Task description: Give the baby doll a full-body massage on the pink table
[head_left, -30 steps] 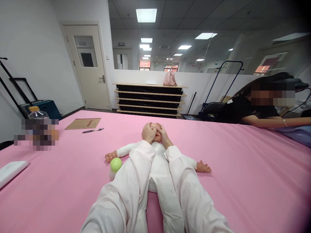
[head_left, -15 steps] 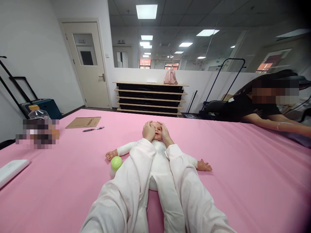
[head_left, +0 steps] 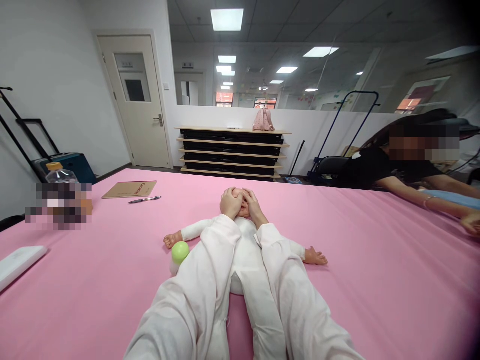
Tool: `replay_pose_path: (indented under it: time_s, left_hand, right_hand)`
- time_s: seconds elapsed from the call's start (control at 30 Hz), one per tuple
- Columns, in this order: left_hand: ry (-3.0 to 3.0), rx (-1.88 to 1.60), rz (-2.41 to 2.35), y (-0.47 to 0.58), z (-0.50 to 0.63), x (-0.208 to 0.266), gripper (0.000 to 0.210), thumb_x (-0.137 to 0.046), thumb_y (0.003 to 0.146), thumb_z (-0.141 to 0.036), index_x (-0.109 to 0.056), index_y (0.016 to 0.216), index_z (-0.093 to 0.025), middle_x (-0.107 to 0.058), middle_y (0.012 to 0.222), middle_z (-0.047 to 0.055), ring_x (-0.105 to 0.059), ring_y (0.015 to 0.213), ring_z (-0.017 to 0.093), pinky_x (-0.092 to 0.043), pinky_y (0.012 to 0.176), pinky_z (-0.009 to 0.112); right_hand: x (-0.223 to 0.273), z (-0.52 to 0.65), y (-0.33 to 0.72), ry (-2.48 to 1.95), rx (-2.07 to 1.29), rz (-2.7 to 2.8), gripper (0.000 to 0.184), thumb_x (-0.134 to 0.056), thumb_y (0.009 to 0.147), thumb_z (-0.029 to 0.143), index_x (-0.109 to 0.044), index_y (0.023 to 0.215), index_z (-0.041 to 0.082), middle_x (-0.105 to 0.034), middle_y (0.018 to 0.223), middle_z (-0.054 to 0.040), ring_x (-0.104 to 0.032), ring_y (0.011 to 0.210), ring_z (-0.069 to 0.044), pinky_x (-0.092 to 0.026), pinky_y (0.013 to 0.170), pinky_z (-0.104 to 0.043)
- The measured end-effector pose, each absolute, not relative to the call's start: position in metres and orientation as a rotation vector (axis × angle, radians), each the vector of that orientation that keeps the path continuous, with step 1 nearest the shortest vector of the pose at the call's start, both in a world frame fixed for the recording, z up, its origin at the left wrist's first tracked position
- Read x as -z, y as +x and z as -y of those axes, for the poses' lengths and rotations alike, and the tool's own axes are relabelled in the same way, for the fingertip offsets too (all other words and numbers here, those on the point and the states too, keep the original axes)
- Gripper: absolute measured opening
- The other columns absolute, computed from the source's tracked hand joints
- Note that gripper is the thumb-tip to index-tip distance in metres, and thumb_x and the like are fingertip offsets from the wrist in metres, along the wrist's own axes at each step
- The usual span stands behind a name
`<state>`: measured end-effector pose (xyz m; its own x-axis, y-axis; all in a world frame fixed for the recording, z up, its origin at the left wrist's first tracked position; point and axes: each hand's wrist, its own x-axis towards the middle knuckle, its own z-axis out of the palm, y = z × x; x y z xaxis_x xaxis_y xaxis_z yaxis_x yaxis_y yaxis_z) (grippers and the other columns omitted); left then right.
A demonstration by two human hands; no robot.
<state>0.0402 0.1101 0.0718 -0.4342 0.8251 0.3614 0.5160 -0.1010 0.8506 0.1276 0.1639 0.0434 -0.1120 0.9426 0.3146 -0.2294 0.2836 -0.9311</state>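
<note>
Closed back over the doll's face since half a second ago, both hands. Left hand point(head_left: 230, 202) laid flat on the left cheek, grip open, clasping nothing; right hand point(head_left: 254, 206) likewise on the right. Doll point(head_left: 243, 250) flat on its back mid-desk point(head_left: 93, 280), head toward the far edge (green ball point(head_left: 180, 251) touching its arm). Best kept light, fingertips stroking evenly outward, head held centred.
</note>
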Motion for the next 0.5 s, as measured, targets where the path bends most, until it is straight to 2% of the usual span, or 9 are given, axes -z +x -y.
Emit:
replay_pose_path:
  time_s: [0.23,0.33,0.5]
  left_hand:
    - [1.4,-1.548,-1.866,0.039,-0.115,-0.07,0.036,-0.029,0.086,-0.023,-0.055,0.111,-0.02,-0.054,0.122,0.004,-0.046,0.115,0.018,-0.035,0.098,0.029]
    - [1.414,-1.554,-1.85,0.039,-0.113,-0.071,0.036,-0.035,0.083,-0.023,-0.054,0.113,-0.02,-0.053,0.123,0.004,-0.045,0.115,0.019,-0.034,0.099,0.029]
    - [1.464,-1.54,-1.869,0.039,-0.11,-0.072,0.04,-0.05,0.075,-0.027,-0.054,0.113,-0.019,-0.054,0.122,0.006,-0.046,0.114,0.022,-0.034,0.099,0.031]
  right_hand:
    - [-0.043,-0.171,0.125,-0.841,-1.065,1.24,0.03,-0.043,0.067,0.038,-0.06,0.084,0.021,-0.06,0.102,-0.0026,-0.05,0.103,-0.019,-0.036,0.096,-0.034]
    - [-0.044,-0.167,0.126,-0.835,-1.094,1.243,0.03,-0.043,0.067,0.037,-0.06,0.087,0.022,-0.059,0.104,-0.0009,-0.049,0.104,-0.018,-0.035,0.097,-0.034]
    - [-0.044,-0.16,0.129,-0.758,-1.155,1.311,0.036,-0.057,0.063,0.039,-0.058,0.095,0.022,-0.057,0.109,-0.0017,-0.049,0.106,-0.019,-0.036,0.096,-0.033]
